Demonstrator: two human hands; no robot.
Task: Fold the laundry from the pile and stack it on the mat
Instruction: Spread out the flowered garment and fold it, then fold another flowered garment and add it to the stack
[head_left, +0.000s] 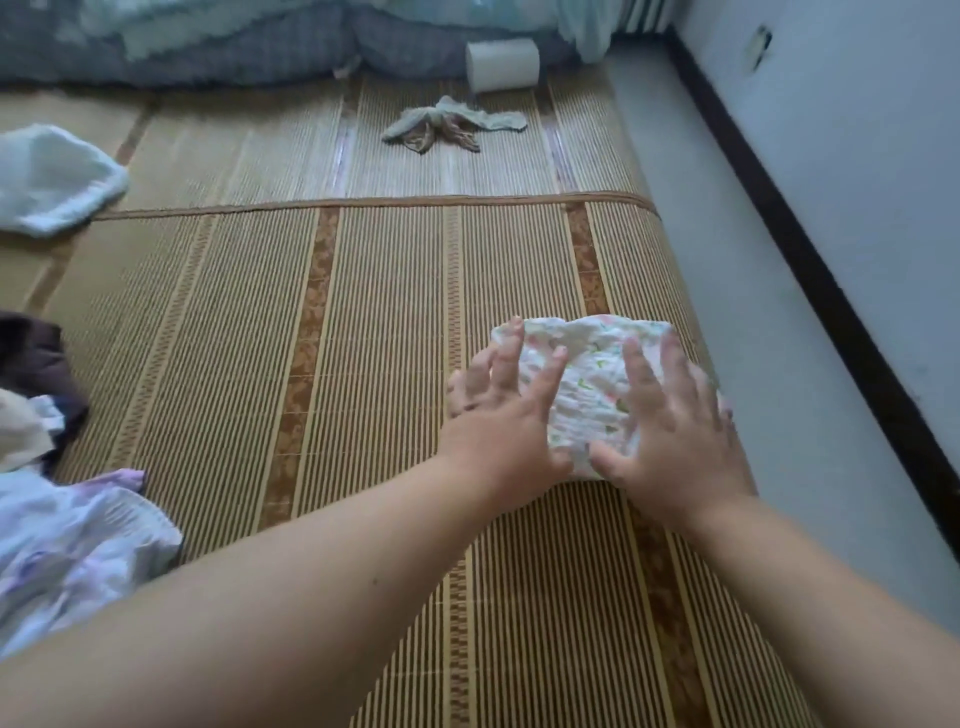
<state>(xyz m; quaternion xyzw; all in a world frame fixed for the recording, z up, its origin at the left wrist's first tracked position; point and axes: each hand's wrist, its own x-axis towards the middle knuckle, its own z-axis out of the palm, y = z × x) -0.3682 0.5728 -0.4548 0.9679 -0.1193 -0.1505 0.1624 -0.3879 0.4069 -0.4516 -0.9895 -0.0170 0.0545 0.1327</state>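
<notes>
One broad woven mat (363, 312) covers most of the floor, and the folded cloth (587, 384), white with a small coloured print, lies on its right side close to the mat's edge. Both hands lie on it with fingers spread and pinch nothing: the left hand (509, 415) covers the cloth's left edge, and the right hand (675, 436) covers its right part. The step looks like flattening a finished fold. To do it well, I would press evenly from the middle outward so the crinkled layers settle square, keep the near edge tucked, and lift both palms straight up so nothing drags open. The mat is ribbed and firm, so it should hold the cloth in place while soft fabric slides little. A bare floor strip and a pale wall (857, 208) with a dark skirting run along the right. Rumpled bedding (234, 41) lies across the far end. The pile (67, 545) waits at near left, well apart from the cloth. A blue towel (52, 176) lies far left, with a paper roll (503, 65) and a crumpled rag (452, 124) beyond.
</notes>
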